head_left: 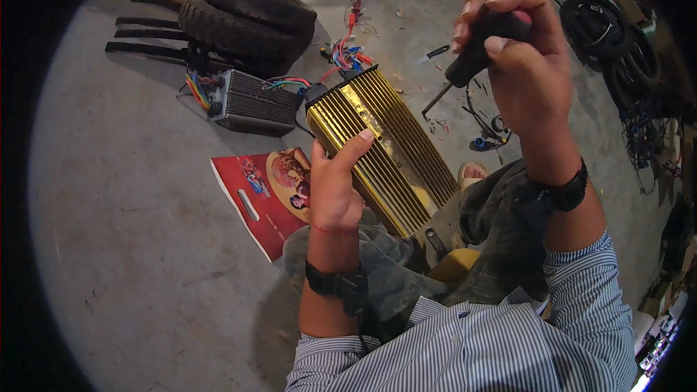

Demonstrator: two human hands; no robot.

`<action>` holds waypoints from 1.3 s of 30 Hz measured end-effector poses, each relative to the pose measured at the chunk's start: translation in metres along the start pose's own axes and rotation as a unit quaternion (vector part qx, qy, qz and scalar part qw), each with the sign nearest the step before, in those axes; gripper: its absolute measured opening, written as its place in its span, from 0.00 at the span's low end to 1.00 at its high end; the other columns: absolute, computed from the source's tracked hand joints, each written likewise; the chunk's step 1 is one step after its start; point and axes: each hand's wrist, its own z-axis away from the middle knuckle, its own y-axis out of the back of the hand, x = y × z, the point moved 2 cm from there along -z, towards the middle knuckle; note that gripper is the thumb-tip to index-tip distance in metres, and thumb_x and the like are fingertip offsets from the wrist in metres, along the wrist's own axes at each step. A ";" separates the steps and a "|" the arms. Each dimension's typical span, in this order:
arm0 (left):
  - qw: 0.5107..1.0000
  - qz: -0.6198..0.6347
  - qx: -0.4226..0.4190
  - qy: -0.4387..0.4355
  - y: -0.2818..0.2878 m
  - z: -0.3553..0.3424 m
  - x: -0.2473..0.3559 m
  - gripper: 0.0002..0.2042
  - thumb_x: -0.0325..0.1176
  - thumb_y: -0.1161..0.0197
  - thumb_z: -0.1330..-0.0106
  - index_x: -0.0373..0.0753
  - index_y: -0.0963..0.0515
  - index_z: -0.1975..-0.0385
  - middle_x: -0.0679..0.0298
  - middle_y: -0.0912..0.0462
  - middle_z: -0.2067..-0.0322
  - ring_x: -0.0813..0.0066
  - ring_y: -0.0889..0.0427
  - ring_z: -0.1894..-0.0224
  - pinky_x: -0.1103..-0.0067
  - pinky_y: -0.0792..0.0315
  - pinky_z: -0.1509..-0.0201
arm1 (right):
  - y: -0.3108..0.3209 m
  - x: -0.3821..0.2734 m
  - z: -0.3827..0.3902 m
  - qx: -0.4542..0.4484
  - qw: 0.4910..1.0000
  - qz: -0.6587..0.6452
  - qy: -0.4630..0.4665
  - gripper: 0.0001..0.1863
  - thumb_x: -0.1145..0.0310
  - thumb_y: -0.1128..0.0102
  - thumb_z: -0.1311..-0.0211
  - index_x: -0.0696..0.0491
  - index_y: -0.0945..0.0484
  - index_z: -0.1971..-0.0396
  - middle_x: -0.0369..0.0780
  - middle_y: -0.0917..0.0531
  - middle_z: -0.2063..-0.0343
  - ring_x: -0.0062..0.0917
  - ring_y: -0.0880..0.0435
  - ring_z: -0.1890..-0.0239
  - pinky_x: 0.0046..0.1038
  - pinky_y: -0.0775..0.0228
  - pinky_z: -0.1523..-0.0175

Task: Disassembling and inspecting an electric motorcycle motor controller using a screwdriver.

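While the left hand point(335, 187) curls partly closed on the gold finned casing point(392, 163) near the head view's centre, gripping its 8 o'clock side apparently for steadiness, the right hand point(530, 65) closes fully around the screwdriver point(470, 62) at 2 o'clock. The shaft points toward 7 o'clock, clear of the casing.

Finned case point(388, 147) glossy metal; screwdriver handle point(468, 64) matt plastic

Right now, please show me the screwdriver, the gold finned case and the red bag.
Screwdriver point(468, 64): head view, on the handle.
Gold finned case point(388, 150): head view, upper face.
Red bag point(269, 207): head view, front, beside slot.
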 end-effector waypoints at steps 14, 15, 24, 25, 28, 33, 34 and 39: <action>0.997 -0.040 0.038 -0.053 0.009 -0.003 0.009 0.19 0.24 0.36 0.34 0.32 0.30 0.44 0.55 0.17 0.54 0.65 0.13 0.56 0.71 0.16 0.50 | 0.012 0.029 0.006 0.073 0.994 0.007 -0.082 0.18 0.81 0.46 0.44 0.55 0.27 0.52 0.43 0.21 0.56 0.29 0.20 0.54 0.34 0.26 0.45; 0.996 -0.046 0.050 -0.054 0.010 -0.004 0.009 0.19 0.24 0.36 0.34 0.32 0.30 0.44 0.55 0.17 0.54 0.65 0.13 0.56 0.70 0.16 0.50 | 0.014 0.039 0.010 0.076 0.993 0.025 -0.089 0.17 0.82 0.46 0.43 0.55 0.26 0.53 0.41 0.20 0.57 0.27 0.19 0.55 0.32 0.25 0.46; 0.979 -0.033 0.157 -0.128 0.029 -0.015 0.031 0.24 0.21 0.29 0.41 0.33 0.29 0.44 0.58 0.18 0.54 0.67 0.15 0.57 0.74 0.19 0.51 | 0.060 0.180 0.087 0.085 0.934 0.238 -0.254 0.15 0.74 0.41 0.35 0.54 0.30 0.50 0.37 0.22 0.59 0.23 0.22 0.56 0.27 0.28 0.48; 0.978 -0.027 0.155 -0.135 0.031 -0.014 0.033 0.24 0.22 0.29 0.41 0.33 0.29 0.44 0.58 0.18 0.54 0.67 0.15 0.57 0.74 0.19 0.51 | 0.068 0.195 0.102 0.098 0.921 0.268 -0.265 0.15 0.73 0.41 0.35 0.54 0.31 0.50 0.38 0.22 0.59 0.23 0.22 0.56 0.28 0.28 0.48; 0.978 -0.006 0.153 -0.141 0.027 -0.009 0.039 0.23 0.21 0.30 0.39 0.34 0.29 0.44 0.57 0.18 0.54 0.66 0.15 0.57 0.71 0.19 0.52 | 0.089 0.235 0.145 0.140 0.883 0.338 -0.294 0.16 0.73 0.39 0.35 0.54 0.32 0.50 0.39 0.22 0.60 0.25 0.23 0.56 0.30 0.28 0.48; 0.989 0.005 0.085 -0.124 0.035 -0.008 0.044 0.19 0.21 0.33 0.37 0.33 0.27 0.46 0.58 0.17 0.56 0.67 0.15 0.58 0.71 0.18 0.53 | 0.102 0.281 0.188 0.226 0.853 0.335 -0.331 0.18 0.72 0.37 0.36 0.54 0.32 0.50 0.42 0.22 0.59 0.29 0.22 0.55 0.33 0.29 0.47; 0.989 0.009 0.082 -0.122 0.038 -0.008 0.044 0.19 0.21 0.33 0.37 0.33 0.27 0.47 0.58 0.17 0.57 0.67 0.15 0.58 0.71 0.18 0.53 | 0.101 0.286 0.192 0.231 0.835 0.376 -0.329 0.18 0.72 0.37 0.36 0.54 0.32 0.50 0.43 0.22 0.59 0.30 0.22 0.55 0.33 0.29 0.47; 0.985 -0.002 0.122 -0.120 0.048 -0.011 0.045 0.18 0.21 0.34 0.36 0.33 0.27 0.46 0.58 0.17 0.55 0.68 0.15 0.57 0.72 0.18 0.52 | 0.111 0.301 0.214 0.245 0.779 0.477 -0.327 0.18 0.72 0.35 0.37 0.55 0.31 0.51 0.44 0.23 0.61 0.35 0.21 0.57 0.35 0.29 0.48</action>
